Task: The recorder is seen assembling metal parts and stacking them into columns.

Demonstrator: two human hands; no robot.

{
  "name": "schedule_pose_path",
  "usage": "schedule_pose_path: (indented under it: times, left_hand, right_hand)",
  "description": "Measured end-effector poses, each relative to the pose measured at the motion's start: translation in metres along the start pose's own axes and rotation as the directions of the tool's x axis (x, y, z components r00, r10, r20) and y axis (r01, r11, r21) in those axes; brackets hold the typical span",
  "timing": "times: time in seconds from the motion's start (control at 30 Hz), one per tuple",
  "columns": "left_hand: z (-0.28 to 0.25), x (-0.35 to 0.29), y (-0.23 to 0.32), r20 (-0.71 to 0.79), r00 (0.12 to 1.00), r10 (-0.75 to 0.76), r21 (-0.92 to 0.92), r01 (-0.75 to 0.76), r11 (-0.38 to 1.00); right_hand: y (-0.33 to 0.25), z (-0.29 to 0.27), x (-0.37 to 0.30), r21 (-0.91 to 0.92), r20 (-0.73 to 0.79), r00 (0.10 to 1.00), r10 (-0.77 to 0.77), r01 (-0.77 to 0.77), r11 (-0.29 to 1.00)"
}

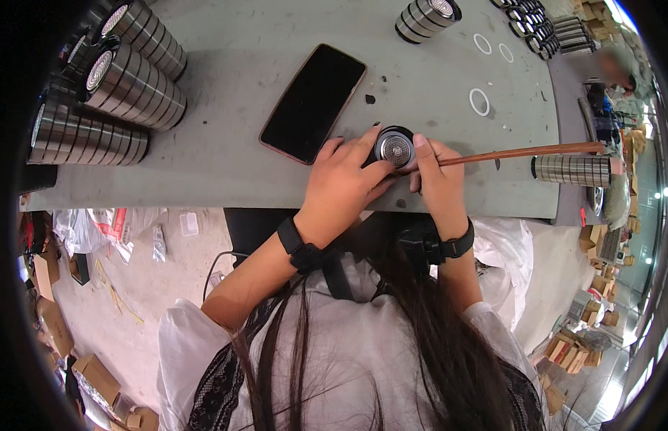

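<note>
Near the table's front edge, a round black-rimmed part with a perforated silver disc [396, 151] faces up between my hands. My left hand [345, 179] closes on it from the left, thumb along its lower rim. With my right hand [442, 181] I grip a thin reddish-brown wooden stick [521, 153], which extends far to the right; it looks like a chopstick. My right thumb rests at the right rim of the round part. The stick's near tip is hidden by my fingers. A black-screened phone [314, 103] lies just beyond my left hand.
Stacks of silver-and-black round parts [136, 85] stand at the left of the grey table [226, 144]. Another short stack [425, 20] is at the back, one [572, 170] lies at the right. White rings [479, 102] lie at the right. A person [613, 68] is at the far right.
</note>
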State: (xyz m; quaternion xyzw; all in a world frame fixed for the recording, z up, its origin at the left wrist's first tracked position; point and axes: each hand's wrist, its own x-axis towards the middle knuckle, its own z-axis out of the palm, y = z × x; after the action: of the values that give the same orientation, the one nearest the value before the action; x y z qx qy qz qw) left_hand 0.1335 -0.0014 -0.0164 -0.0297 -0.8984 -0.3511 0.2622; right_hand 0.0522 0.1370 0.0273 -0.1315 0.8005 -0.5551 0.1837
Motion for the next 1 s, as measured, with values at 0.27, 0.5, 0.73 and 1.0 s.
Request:
schedule_pose_path:
  times: [0.27, 0.5, 0.73, 1.0]
  left_hand:
    - [0.001, 0.002, 0.001, -0.016, 1.0, 0.001, 0.045, 0.0, 0.999]
    - [0.001, 0.007, 0.001, 0.003, 1.0, -0.031, -0.001, 0.031, 1.0]
    - [0.0, 0.008, -0.006, 0.0, 1.0, -0.03, -0.141, 0.03, 0.99]
    - [0.0, 0.006, -0.001, 0.021, 0.999, -0.047, -0.129, 0.049, 0.99]
  right_hand:
    - [-0.005, 0.0, 0.002, -0.133, -0.083, 0.996, -0.031, 0.02, 0.991]
    - [-0.008, -0.01, 0.013, -0.303, -0.06, 0.996, -0.064, 0.043, 0.952]
    - [-0.022, -0.01, -0.011, -0.064, -0.207, 0.978, -0.036, 0.023, 0.998]
    - [-0.011, -0.006, -0.018, 0.034, -0.324, 0.936, -0.139, 0.159, 0.987]
